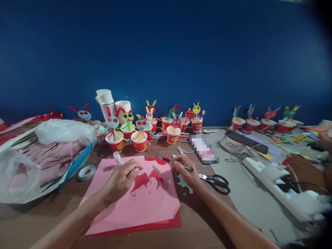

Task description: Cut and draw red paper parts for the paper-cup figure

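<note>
My left hand (124, 177) rests over pink paper (155, 207) with its fingers curled together; whether anything is inside them is hidden. A white-capped tube (117, 158) stands just beyond its knuckles. In my right hand (187, 169) is a slim dark pen (188, 168), its tip pointing left over the red paper at the pink sheet's far edge. Two cut red paper pieces (141, 181) lie on the pink paper between my hands, among small scraps. Black-handled scissors (216, 181) lie to the right of my right wrist.
Several red paper cups (140, 142) with paper animal heads line the back. A plastic-covered box (64, 138) and a tape roll (86, 172) sit left. Rightward are a phone (203, 148), a white power strip (275, 190) and another person's hand (325, 138).
</note>
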`<control>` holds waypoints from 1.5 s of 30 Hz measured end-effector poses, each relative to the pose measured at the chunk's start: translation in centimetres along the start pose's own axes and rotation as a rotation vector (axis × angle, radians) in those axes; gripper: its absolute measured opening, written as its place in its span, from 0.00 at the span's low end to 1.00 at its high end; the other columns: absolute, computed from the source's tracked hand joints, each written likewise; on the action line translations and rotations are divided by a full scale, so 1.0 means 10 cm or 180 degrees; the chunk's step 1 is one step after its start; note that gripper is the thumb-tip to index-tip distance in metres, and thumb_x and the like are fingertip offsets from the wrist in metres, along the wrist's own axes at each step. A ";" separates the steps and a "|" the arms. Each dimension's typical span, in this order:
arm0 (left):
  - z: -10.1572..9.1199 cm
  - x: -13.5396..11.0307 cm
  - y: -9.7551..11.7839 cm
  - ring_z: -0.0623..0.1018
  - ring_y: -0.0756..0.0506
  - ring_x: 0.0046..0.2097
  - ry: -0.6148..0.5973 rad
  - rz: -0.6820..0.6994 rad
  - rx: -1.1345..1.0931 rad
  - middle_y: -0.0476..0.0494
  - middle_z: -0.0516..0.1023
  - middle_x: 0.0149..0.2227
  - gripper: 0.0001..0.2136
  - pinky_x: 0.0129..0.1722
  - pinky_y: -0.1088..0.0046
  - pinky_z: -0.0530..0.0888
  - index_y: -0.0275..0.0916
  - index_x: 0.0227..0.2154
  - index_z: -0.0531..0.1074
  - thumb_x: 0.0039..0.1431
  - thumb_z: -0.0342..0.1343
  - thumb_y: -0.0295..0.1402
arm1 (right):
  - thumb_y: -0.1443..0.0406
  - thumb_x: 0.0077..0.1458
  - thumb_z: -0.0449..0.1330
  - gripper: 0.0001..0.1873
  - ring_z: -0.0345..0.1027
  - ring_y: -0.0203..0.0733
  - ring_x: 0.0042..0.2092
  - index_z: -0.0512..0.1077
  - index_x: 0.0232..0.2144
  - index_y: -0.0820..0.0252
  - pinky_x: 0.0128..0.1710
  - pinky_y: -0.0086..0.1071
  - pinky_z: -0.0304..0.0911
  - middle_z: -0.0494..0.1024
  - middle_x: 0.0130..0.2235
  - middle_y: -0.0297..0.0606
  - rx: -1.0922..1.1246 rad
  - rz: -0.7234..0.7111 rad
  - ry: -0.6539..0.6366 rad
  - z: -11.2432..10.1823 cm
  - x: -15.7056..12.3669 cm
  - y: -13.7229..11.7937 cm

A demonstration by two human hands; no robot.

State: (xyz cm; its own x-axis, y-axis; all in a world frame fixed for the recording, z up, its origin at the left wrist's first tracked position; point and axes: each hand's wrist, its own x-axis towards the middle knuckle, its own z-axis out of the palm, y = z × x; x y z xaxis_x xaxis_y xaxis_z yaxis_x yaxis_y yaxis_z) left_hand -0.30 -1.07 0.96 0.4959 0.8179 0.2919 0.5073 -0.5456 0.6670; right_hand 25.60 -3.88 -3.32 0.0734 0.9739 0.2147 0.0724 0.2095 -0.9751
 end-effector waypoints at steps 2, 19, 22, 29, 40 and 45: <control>0.05 0.04 -0.03 0.73 0.47 0.34 -0.0094 -0.0210 -0.0229 0.45 0.74 0.33 0.14 0.36 0.73 0.69 0.39 0.37 0.72 0.61 0.42 0.37 | 0.60 0.55 0.56 0.08 0.66 0.35 0.27 0.67 0.30 0.59 0.27 0.28 0.60 0.72 0.25 0.32 0.0093 0.0026 -0.0022 -0.01 0.01 -0.01; 0.15 -0.08 -0.04 0.71 0.50 0.30 -0.0643 -0.0626 -0.1146 0.49 0.72 0.32 0.15 0.27 0.76 0.69 0.41 0.47 0.60 0.56 0.43 0.26 | 0.61 0.55 0.59 0.08 0.70 0.37 0.29 0.70 0.31 0.60 0.33 0.31 0.64 0.77 0.26 0.36 0.1046 0.0206 -0.0768 0.12 -0.13 -0.23; 0.16 -0.09 0.00 0.74 0.49 0.34 -0.0622 -0.0442 -0.0608 0.48 0.75 0.35 0.20 0.33 0.73 0.71 0.42 0.50 0.60 0.54 0.42 0.23 | 0.60 0.53 0.60 0.09 0.71 0.38 0.29 0.71 0.30 0.61 0.32 0.31 0.65 0.77 0.26 0.37 0.0844 0.0223 -0.0864 0.13 -0.18 -0.30; 0.19 -0.11 0.02 0.75 0.46 0.40 -0.0541 0.0005 0.0277 0.44 0.75 0.40 0.23 0.42 0.69 0.71 0.40 0.51 0.61 0.51 0.43 0.20 | 0.63 0.54 0.58 0.07 0.72 0.40 0.31 0.72 0.29 0.62 0.31 0.31 0.66 0.79 0.28 0.40 0.0183 0.0134 -0.0976 0.13 -0.25 -0.36; 0.23 -0.11 0.03 0.74 0.44 0.45 -0.0583 0.0192 0.0642 0.42 0.74 0.46 0.25 0.46 0.67 0.70 0.38 0.51 0.62 0.48 0.42 0.19 | 0.69 0.53 0.55 0.07 0.74 0.40 0.33 0.73 0.31 0.60 0.34 0.30 0.67 0.79 0.30 0.38 -0.0688 -0.0218 -0.1043 0.18 -0.28 -0.38; 0.25 -0.12 0.07 0.74 0.43 0.46 -0.0717 0.0228 0.0713 0.41 0.74 0.47 0.25 0.46 0.66 0.70 0.37 0.51 0.61 0.48 0.42 0.19 | 0.69 0.52 0.56 0.06 0.74 0.40 0.33 0.73 0.31 0.59 0.34 0.29 0.67 0.80 0.31 0.37 -0.0867 -0.0205 -0.1076 0.22 -0.29 -0.37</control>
State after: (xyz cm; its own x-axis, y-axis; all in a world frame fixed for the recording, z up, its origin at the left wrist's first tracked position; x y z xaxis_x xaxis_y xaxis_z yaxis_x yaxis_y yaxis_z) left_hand 1.19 -2.87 -0.65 0.6668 0.7285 0.1570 0.5954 -0.6475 0.4756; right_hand 22.90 -7.29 -0.49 -0.2662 0.9429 0.2004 0.3291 0.2843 -0.9004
